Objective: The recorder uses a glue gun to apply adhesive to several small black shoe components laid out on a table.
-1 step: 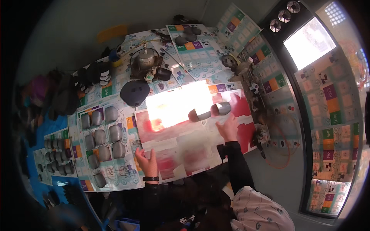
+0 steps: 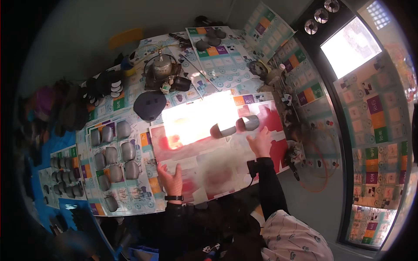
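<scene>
My left hand point(image 2: 171, 182) is over the left edge of a red-stained white board point(image 2: 209, 158), with its fingers apart and nothing in it. A dark band circles that wrist. My right hand point(image 2: 260, 143) is likewise open and empty, just beside a glossy grey rounded piece point(image 2: 249, 123) on the board's right half. To the left of that piece, and close to it, lies a second curved grey piece point(image 2: 223, 129) with a brownish end. Bright light washes out the board's upper middle.
Several similar grey pieces point(image 2: 129, 151) stand in rows on printed sheets at the left. A dark cap-like object point(image 2: 150, 105) and a metal pot-like device point(image 2: 161, 67) are beyond the board. Tools and a thin hose point(image 2: 327, 167) are at the right, beside a dark-framed panel point(image 2: 344, 130).
My left hand has moved a little to the right, further over the board. My right hand has shifted slightly right, and both grey pieces stay on the board.
</scene>
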